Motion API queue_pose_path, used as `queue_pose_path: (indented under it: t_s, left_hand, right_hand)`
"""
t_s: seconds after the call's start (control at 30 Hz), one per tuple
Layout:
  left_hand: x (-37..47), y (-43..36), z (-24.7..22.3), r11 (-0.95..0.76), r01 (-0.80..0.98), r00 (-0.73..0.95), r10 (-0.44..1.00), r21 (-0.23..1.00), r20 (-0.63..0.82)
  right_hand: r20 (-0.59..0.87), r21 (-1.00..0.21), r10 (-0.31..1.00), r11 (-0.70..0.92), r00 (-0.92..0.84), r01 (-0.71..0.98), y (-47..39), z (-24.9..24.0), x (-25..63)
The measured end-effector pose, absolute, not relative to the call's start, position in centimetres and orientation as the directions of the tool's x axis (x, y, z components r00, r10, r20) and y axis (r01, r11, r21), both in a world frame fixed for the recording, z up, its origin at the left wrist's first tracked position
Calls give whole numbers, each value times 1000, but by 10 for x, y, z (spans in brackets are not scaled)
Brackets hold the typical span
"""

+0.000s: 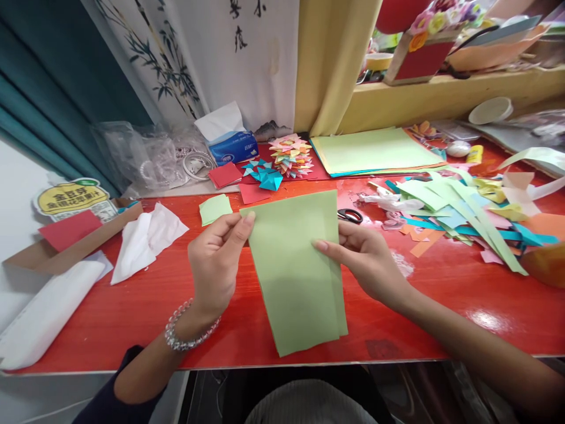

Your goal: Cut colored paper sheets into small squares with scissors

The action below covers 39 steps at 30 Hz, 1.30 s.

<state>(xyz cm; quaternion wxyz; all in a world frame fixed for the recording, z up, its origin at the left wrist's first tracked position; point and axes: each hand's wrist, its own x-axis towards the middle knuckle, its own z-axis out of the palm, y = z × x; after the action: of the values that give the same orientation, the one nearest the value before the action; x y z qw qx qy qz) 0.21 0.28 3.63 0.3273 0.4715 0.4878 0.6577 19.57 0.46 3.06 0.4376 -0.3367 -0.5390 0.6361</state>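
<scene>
A light green sheet of paper (300, 277) is held up over the red table, its lower end toward me. It looks folded lengthwise, with a narrow strip of the back layer showing along the right side. My left hand (218, 253) pinches its upper left corner between thumb and fingers. On the right edge, my right hand (366, 253) grips the paper, thumb in front and fingers behind. Just behind that hand lies a pair of black-handled scissors (350, 216), mostly hidden by the paper. Small green paper squares (215, 209) rest beyond my left hand.
Paper scraps and strips (463, 212) cover the right of the red table (176, 318). Behind are a stack of coloured sheets (379, 150), a folded paper model (291, 156), blue pieces (265, 175) and a tissue pack (233, 147). A cardboard tray (75, 244) and tissues (148, 241) lie left.
</scene>
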Motion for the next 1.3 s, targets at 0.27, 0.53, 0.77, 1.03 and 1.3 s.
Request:
queue_pose_path:
  t_s: [0.27,0.53,0.77,1.03,1.3]
  left_hand:
    - [-1,9,37,113,-33,170,980,993,-106]
    - [0,13,25,172,2,184,968,985,-170]
    - [-3,17,28,115,-74,152,983,991,-102]
    - [-1,14,24,156,-44,252,957,987,-140]
    - [0,13,29,178,-39,257,953,983,-162]
  right_hand:
    - [22,-981,957,-35,-288,-191,22,24,202]
    - [-71,-984,933,-125,-353,-131,35,21,208]
    - [-144,-981,917,-182,-372,-69,33,17,206]
    - [-72,-984,955,-115,-288,-135,34,16,208]
    - [-64,-986,957,-104,-282,-131,34,18,208]
